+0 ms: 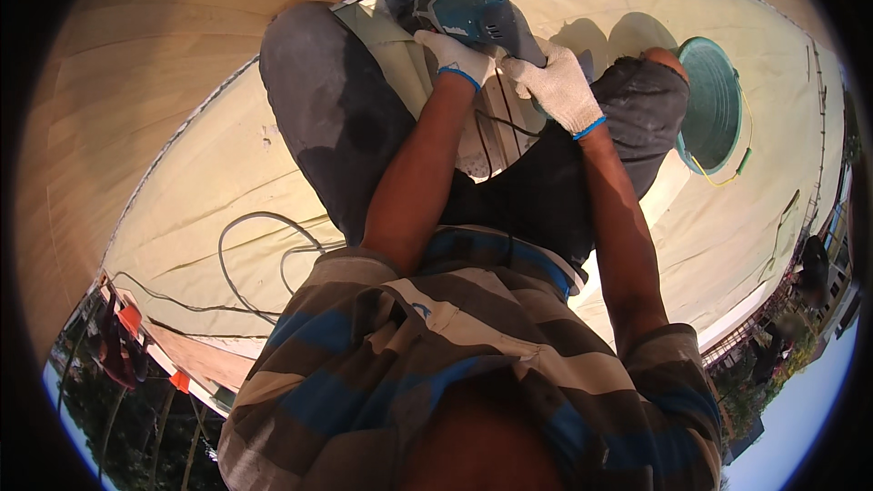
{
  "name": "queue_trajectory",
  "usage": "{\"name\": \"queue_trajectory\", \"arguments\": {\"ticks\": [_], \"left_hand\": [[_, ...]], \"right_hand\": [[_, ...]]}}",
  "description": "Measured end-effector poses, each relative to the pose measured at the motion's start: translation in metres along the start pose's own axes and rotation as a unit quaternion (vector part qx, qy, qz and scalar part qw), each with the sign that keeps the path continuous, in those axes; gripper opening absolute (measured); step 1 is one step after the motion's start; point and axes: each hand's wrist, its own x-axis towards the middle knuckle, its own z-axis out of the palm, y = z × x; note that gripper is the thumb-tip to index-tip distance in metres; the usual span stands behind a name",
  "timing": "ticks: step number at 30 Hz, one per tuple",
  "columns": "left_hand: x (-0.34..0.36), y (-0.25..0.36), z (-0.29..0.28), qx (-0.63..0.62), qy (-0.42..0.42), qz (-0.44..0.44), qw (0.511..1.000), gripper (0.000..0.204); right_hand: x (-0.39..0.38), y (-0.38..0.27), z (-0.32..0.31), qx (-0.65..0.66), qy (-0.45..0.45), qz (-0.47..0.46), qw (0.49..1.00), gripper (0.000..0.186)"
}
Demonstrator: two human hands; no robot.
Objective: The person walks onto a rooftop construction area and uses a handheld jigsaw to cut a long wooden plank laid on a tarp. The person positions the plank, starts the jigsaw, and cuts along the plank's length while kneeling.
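A teal and black corded power drill is held out in front of me, its nose toward the wall at the far left. My right hand, in a white knit glove with a blue cuff, is closed round its dark rear handle. My left hand, gloved the same way, is wrapped under the drill's body. The drill's tip is lost in shadow by the wall's foot, so I cannot tell whether it touches anything. A dark cord hangs between my knees.
A tan panelled wall curves along the left and far side. Pale yellow sheeting covers the surface under me. A green bucket lies tipped by my right knee. A grey cable loops at my left; railing and plants show behind at right.
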Motion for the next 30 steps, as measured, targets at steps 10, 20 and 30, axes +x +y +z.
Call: {"name": "queue_trajectory", "arguments": {"ticks": [10, 20, 30], "left_hand": [[0.023, 0.001, -0.004, -0.107, -0.048, -0.016, 0.993, 0.101], [0.046, 0.005, -0.010, -0.146, -0.018, 0.037, 0.988, 0.095], [0.044, 0.008, -0.046, -0.124, 0.038, 0.025, 0.991, 0.083]], "right_hand": [[0.046, 0.018, -0.016, -0.072, -0.025, 0.004, 0.997, 0.049], [0.070, 0.001, -0.001, -0.141, -0.058, -0.078, 0.985, 0.051], [0.031, -0.042, 0.028, -0.214, -0.033, 0.034, 0.976, 0.046]]}}
